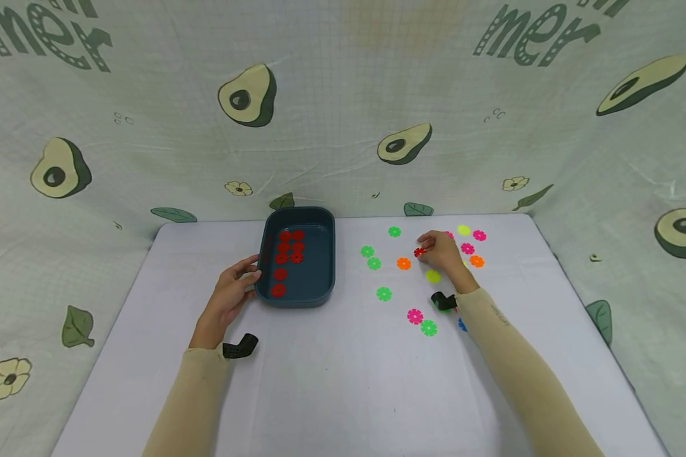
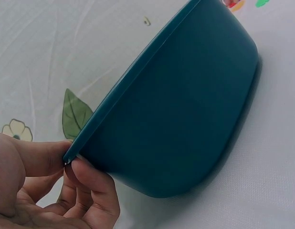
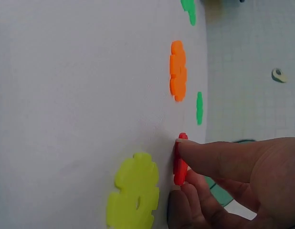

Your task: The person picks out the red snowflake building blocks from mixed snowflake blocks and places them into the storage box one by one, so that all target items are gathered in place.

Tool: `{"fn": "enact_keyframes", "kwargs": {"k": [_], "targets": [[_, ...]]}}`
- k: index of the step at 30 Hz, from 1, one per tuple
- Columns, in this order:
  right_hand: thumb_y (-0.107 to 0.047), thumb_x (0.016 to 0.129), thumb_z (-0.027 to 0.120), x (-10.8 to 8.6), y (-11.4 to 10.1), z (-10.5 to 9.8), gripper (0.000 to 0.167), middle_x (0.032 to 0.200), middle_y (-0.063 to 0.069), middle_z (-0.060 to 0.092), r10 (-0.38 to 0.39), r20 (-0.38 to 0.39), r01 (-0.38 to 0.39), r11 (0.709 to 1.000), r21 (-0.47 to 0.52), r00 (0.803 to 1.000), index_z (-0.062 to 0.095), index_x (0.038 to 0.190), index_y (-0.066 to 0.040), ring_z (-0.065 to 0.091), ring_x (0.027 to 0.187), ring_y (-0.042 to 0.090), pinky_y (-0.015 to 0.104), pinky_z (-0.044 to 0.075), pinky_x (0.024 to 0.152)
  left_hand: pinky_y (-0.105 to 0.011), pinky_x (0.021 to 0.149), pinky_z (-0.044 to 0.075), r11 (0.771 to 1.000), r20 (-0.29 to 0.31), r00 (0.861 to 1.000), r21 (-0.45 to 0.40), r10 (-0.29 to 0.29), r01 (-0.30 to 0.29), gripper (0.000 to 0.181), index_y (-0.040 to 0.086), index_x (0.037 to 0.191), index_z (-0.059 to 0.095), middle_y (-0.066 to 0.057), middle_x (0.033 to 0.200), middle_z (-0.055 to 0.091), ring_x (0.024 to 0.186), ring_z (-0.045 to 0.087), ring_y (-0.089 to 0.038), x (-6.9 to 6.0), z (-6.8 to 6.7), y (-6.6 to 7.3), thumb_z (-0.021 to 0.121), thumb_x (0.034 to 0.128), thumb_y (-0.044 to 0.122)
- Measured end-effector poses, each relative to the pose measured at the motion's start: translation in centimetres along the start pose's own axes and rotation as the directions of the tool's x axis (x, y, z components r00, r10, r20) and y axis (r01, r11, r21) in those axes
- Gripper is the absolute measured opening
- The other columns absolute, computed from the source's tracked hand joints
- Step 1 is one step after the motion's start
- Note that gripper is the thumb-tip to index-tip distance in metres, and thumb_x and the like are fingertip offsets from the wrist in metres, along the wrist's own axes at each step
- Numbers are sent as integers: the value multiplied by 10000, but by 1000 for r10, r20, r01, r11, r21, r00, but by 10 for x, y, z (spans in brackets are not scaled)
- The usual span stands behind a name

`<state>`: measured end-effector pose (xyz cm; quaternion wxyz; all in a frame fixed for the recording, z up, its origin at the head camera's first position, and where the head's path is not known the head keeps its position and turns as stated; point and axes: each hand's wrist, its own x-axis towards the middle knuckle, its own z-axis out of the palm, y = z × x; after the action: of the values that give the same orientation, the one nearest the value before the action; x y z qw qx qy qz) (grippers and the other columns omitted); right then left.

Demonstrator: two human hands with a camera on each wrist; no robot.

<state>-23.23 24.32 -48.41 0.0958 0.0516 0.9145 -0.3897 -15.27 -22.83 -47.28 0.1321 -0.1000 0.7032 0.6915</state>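
A dark blue-green tray [image 1: 314, 279] stands on the table, with several red notched discs [image 1: 278, 290] lying along its left half. At the tray's left side, my left hand [image 1: 231, 295] pinches the rim between thumb and fingers, as the left wrist view shows close up. Over on the right, my right hand [image 1: 443, 254] pinches a red notched disc [image 3: 181, 162] between thumb and fingers, close to the tabletop. Near that hand lie a yellow disc [image 3: 135, 193] and an orange disc [image 3: 178, 71].
Loose discs in several colours lie about the right half, among them a green disc [image 1: 383, 294], a pink disc [image 1: 415, 316] and a blue disc [image 1: 462, 324] partly under the right sleeve. Behind the white table [image 1: 343, 381] hangs an avocado-print cloth [image 1: 320, 152].
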Motion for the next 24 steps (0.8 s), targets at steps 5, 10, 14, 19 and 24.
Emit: {"fn": "enact_keyframes", "kwargs": {"k": [5,10,14,19,24], "targets": [[20,976,709,1,-3,2,373,1214,236,637,4,25,-3,1000,-23,1000,628,1339,37,614,1049,365,444,549,973,-218,692,457,1000,-2,1000,0,6,-6,554,31,1637,359,-2,1231,452,880,498,-56,0,-1,-1,526,1109,53],[28,976,704,0,-6,1,383,1223,242,624,4,48,-2,999,-39,999,620,1350,35,608,1049,367,453,546,979,-222,694,458,1000,-4,1000,-4,0,0,557,33,1637,361,2,1224,459,883,496,-57,0,-1,-1,533,1108,56],[32,973,709,-1,-7,1,391,1209,237,612,3,51,0,999,-50,999,617,1353,28,599,1047,368,458,542,984,-222,702,462,1000,-9,1000,0,-5,5,548,37,1634,369,2,1224,459,896,500,-62,1,-1,-2,528,1110,55],[27,960,727,-3,-7,1,398,1186,230,592,-5,41,7,998,-62,999,628,1345,25,572,1066,375,457,534,981,-219,704,461,1000,-10,1000,2,-6,6,550,37,1638,363,-1,1225,457,892,496,-61,1,-1,-3,520,1111,50],[29,962,720,-6,-7,0,385,1174,226,590,-11,32,13,998,-57,999,639,1339,22,564,1068,373,423,544,940,-224,699,459,1000,-5,1000,-3,-2,2,558,33,1638,361,1,1219,460,884,496,-63,2,-1,-2,533,1107,55]]}}
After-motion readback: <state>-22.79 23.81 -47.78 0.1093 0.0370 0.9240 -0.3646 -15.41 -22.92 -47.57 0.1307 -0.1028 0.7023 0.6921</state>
